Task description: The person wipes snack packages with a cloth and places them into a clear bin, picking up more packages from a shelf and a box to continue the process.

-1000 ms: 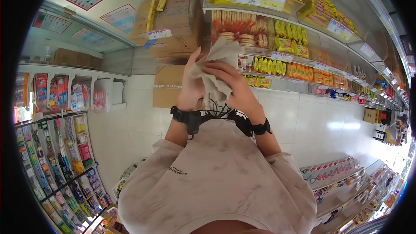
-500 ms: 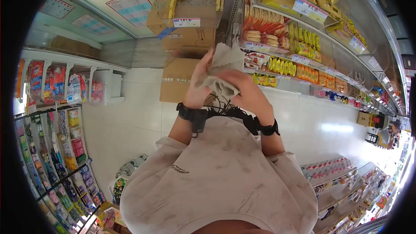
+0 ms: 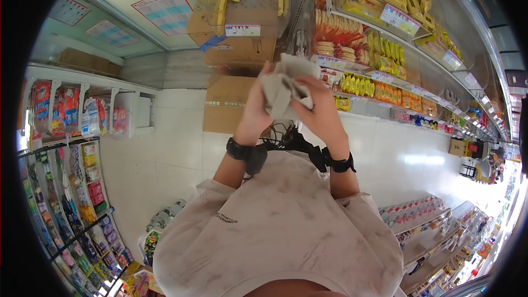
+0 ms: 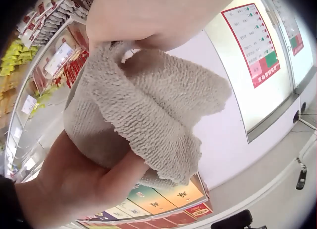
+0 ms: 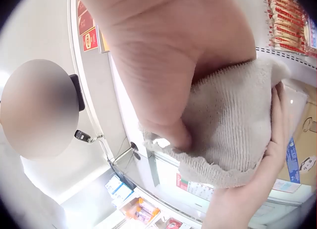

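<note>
A beige ribbed cloth (image 3: pixel 283 91) is bunched and folded between the two hands in front of the chest. The left hand (image 3: pixel 256 109) holds it from the left side, its thumb tucked against the frayed edge in the left wrist view, where the cloth (image 4: pixel 143 110) shows a thick, looped weave. From the other side the right hand (image 3: pixel 325 111) grips it. In the right wrist view the right thumb (image 5: pixel 173 132) presses into a fold of the cloth (image 5: pixel 228 120), and the left hand's fingers (image 5: pixel 272 160) lie along its outer side.
Shelves of packaged snacks (image 3: pixel 385 55) rise at the front right. Cardboard boxes (image 3: pixel 228 102) stand ahead, beneath a clear bin (image 3: pixel 250 8) with a few yellow packets. At left are racks of hanging goods (image 3: pixel 71 110). Tiled floor (image 3: pixel 176 148) surrounds the person.
The head view has turned, so shelves and boxes sit further right. Both hands keep hold of the cloth, which has changed shape and is more gathered between them.
</note>
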`<move>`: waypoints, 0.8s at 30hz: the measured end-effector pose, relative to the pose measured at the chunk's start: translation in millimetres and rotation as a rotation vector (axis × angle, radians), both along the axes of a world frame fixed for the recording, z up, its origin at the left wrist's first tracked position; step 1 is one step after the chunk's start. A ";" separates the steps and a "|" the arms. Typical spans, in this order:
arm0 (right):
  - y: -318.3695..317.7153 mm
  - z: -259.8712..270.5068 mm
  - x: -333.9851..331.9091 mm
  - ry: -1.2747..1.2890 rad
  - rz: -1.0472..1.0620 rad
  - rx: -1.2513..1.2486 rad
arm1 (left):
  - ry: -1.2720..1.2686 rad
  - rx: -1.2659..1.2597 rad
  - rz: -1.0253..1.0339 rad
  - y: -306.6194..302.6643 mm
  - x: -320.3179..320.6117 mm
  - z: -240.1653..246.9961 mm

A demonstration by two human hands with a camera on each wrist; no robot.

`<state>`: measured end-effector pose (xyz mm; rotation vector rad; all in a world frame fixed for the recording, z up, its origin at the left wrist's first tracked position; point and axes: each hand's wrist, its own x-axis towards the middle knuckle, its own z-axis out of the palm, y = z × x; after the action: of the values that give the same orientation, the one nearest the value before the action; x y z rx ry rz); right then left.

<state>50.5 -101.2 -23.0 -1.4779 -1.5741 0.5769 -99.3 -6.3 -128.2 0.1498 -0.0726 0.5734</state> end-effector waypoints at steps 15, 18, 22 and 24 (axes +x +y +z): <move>47.2 -56.3 72.3 0.246 -0.168 0.049 | 1.375 1.141 0.924 48.2 44.5 53.0; 51.2 -53.1 87.8 0.342 -0.189 0.033 | 1.447 1.077 0.950 119.7 35.5 35.6; 51.9 -44.3 96.9 0.387 -0.093 -0.112 | 1.715 1.244 1.009 221.1 31.1 -9.0; 52.3 -42.6 98.2 0.442 -0.037 -0.162 | 2.042 1.485 0.952 249.3 37.0 -6.8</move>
<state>148.7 -48.9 -65.6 -1.3750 -1.1745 0.9554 -62.3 243.0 -135.0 2.2181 1.6898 0.9385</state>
